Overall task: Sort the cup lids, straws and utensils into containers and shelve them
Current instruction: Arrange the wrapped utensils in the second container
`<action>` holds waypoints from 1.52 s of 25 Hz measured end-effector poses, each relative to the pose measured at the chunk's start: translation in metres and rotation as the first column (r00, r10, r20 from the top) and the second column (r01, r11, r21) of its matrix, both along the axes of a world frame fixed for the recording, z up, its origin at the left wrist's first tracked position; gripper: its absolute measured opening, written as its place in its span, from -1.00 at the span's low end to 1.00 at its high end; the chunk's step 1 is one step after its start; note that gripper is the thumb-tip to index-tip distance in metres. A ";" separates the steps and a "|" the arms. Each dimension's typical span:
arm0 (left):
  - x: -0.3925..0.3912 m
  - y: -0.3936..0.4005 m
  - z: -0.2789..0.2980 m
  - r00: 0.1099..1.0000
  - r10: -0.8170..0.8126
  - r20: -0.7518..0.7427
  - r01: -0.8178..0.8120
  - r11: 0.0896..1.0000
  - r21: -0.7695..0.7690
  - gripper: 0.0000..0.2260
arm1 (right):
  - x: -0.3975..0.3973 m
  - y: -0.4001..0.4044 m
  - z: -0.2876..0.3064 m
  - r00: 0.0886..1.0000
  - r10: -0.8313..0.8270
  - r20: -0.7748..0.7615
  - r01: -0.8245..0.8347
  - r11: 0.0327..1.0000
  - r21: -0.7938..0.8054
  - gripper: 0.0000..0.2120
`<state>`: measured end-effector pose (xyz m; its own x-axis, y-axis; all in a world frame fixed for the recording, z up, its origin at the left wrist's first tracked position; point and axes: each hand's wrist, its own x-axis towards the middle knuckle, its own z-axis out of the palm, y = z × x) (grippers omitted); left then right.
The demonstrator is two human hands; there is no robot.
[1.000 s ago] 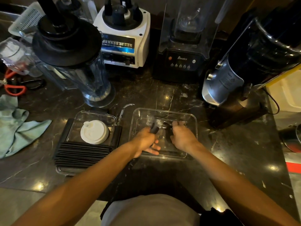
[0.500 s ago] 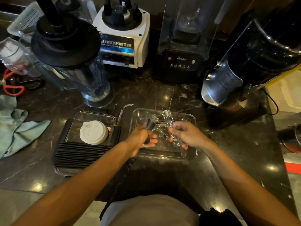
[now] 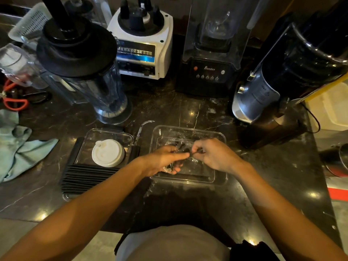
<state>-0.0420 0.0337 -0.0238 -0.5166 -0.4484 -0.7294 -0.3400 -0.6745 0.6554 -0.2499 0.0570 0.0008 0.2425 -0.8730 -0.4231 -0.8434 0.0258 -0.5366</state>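
A clear rectangular container (image 3: 219,134) sits on the dark marble counter in front of me. Over it, my left hand (image 3: 165,161) holds a clear-wrapped bundle of black utensils (image 3: 181,146), and my right hand (image 3: 214,154) pinches the wrapper's end close to the left fingertips. To the left, a second clear container (image 3: 90,136) holds a white cup lid (image 3: 107,155) and rests on a row of black straws (image 3: 88,177) lying in a lower tray.
Blenders stand along the back: a clear jug with a black lid (image 3: 82,59), a white base (image 3: 143,44), a black Blenders unit (image 3: 211,53). A black and silver grinder (image 3: 278,81) stands right, a green cloth (image 3: 17,144) and red scissors (image 3: 15,102) left.
The right hand lifted the crinkled wrapper out of the container, then came back down. Both hands now meet over the container with the bundle between them.
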 end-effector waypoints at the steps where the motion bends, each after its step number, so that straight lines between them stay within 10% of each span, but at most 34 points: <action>1: 0.000 0.001 -0.001 1.000 0.004 -0.009 -0.004 1.000 0.010 -0.74 | 0.002 0.000 -0.001 1.000 -0.009 0.008 0.009 1.000 0.006 -0.93; 7: 0.002 0.000 -0.002 0.999 0.012 0.046 -0.015 0.998 0.065 -0.86 | 0.006 0.000 -0.014 0.993 -0.117 0.025 0.116 0.993 0.032 -0.71; 15: -0.004 0.007 -0.004 0.956 0.247 0.157 -0.251 0.968 0.009 -0.86 | 0.024 -0.004 -0.043 0.928 -0.030 -0.372 0.052 0.998 0.047 -0.45; 25: -0.005 0.006 -0.010 0.890 0.437 0.132 -0.444 0.896 0.025 -0.94 | 0.027 0.002 -0.045 0.913 0.006 -0.409 0.036 0.995 0.095 -0.86; 30: -0.009 0.010 -0.010 0.867 0.496 0.059 -0.498 0.866 0.046 -0.91 | 0.010 -0.001 -0.041 0.954 -0.301 0.011 0.282 0.906 0.317 -0.87; 38: -0.015 0.016 -0.001 0.856 0.508 -0.100 -0.507 0.861 0.034 -0.85 | -0.009 0.006 -0.013 0.604 -0.612 0.509 0.206 0.738 0.643 -0.64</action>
